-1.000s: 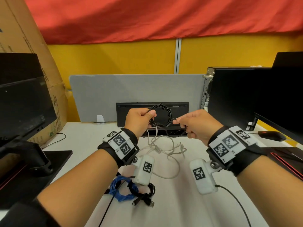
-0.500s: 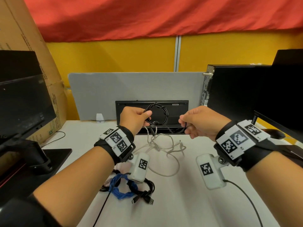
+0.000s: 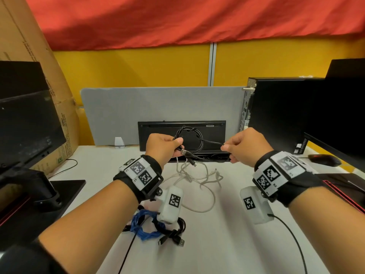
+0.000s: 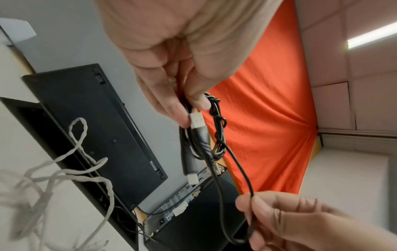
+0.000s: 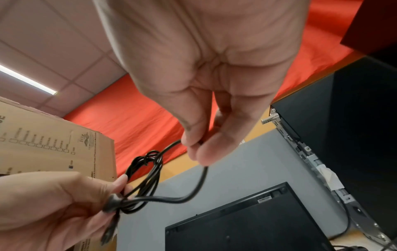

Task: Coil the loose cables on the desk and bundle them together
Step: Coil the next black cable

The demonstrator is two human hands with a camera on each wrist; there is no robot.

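Cable work sits raised between your hands, above the bench (image 3: 227,244). Your left hand (image 3: 162,149) grips the black cable (image 3: 190,133) at its coiled loops, both plug ends dangling under your fingers. Your right hand (image 3: 245,147) pinches one loose strand running from that coil. Below, one white cable (image 3: 199,180) lies tangled, and one bundle (image 3: 158,228), black with blue, rests nearer you.

Bright, even indoor light. A ceiling strip lamp (image 4: 371,34) glows above the hands in both wrist views. The white cable (image 4: 64,171) beside the left hand (image 4: 182,56) blurs, and edges bend strongly.
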